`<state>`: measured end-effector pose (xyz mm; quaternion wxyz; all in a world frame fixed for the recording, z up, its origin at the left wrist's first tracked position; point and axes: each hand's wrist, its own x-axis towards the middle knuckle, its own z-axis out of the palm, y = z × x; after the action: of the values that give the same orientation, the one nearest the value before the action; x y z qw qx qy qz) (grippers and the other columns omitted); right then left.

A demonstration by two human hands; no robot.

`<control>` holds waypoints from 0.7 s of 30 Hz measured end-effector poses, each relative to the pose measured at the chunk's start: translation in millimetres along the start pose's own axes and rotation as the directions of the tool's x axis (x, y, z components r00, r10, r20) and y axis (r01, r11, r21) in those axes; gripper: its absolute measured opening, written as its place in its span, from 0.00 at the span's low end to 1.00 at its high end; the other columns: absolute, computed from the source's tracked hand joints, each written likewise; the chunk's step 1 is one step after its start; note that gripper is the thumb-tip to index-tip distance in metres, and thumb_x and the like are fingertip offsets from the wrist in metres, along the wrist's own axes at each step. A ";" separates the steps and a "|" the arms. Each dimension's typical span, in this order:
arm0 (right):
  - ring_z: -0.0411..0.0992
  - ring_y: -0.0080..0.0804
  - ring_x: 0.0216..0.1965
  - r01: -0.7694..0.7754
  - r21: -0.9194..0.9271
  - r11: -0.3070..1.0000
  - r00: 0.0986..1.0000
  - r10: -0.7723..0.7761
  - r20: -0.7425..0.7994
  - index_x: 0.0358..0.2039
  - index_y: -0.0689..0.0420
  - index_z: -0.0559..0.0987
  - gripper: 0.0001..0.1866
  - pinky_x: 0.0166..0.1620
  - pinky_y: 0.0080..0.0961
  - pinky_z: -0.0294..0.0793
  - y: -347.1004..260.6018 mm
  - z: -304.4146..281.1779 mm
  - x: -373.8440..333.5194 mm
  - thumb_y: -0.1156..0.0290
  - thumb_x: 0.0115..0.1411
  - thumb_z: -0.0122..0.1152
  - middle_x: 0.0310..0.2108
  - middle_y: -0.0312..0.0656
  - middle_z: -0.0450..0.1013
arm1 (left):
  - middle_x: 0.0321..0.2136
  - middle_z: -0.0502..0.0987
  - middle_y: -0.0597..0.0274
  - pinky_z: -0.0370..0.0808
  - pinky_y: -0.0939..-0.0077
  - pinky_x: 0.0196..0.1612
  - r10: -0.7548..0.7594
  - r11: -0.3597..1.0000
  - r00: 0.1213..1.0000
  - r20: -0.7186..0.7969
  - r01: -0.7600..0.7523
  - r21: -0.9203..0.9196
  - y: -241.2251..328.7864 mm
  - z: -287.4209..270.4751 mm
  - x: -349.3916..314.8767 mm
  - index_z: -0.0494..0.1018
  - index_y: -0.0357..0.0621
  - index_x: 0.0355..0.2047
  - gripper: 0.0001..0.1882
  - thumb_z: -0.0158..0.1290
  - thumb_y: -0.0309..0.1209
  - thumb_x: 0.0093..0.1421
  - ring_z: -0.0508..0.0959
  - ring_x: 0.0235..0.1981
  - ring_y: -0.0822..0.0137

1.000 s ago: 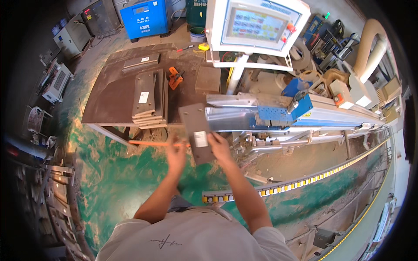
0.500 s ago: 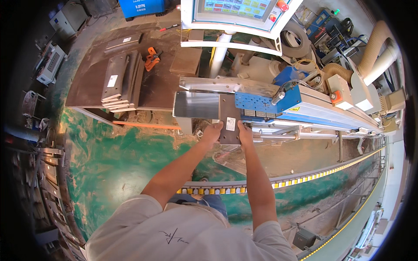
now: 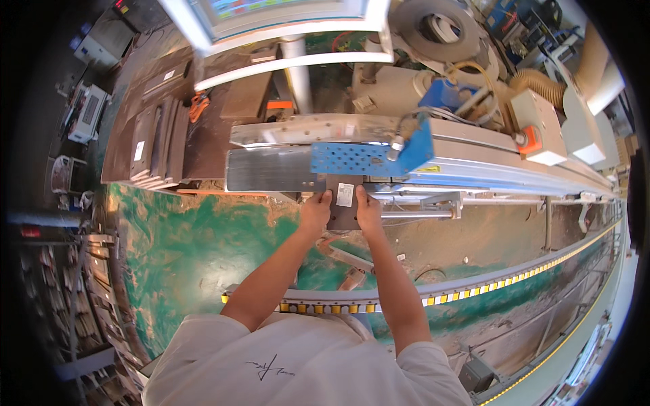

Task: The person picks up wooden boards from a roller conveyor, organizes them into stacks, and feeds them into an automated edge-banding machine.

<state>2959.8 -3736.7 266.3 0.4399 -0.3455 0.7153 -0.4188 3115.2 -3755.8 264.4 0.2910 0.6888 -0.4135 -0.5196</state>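
Note:
Between my hands is a dark brown flat board [image 3: 344, 218] with a white label [image 3: 344, 195] and small holes. My left hand [image 3: 315, 211] grips its left edge, the thumb on top. On the opposite edge my right hand [image 3: 369, 211] is closed in the same way. The board's far end is hidden beneath a blue perforated plate [image 3: 338, 158] on the machine. Left of the board lies the machine's smooth metal bed [image 3: 267, 170], and a blue bracket [image 3: 416, 145] stands at the perforated plate's right end.
Several brown boards [image 3: 157, 145] are stacked on a dark table [image 3: 206, 159] at the left, near an orange tool [image 3: 198, 107]. A white-framed control panel [image 3: 291, 30] hangs over the machine. A metal rod [image 3: 420, 215] runs right of my hands, and a yellow-toothed rail [image 3: 399, 302] crosses before my body.
The board has slid under the blue perforated plate; before, it lay against that plate's left end with its far end showing. Both hands kept their grip. The view has also shifted.

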 end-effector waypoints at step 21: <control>0.78 0.47 0.36 -0.135 -0.045 0.990 0.984 0.129 -0.125 0.36 0.68 0.83 0.38 0.41 0.42 0.74 84.4 -268.5 86.0 0.37 0.64 0.55 0.29 0.54 0.79 | 0.29 0.82 0.45 0.74 0.56 0.37 0.025 1.000 0.997 0.068 -0.025 -0.001 50.1 280.2 -56.7 0.81 0.34 0.38 0.23 0.50 0.45 0.70 0.81 0.31 0.47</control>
<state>2670.4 -3697.0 231.2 0.4128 -0.2827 0.7732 -0.3897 2827.1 -3722.8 251.5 0.2833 0.6656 -0.4314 -0.5390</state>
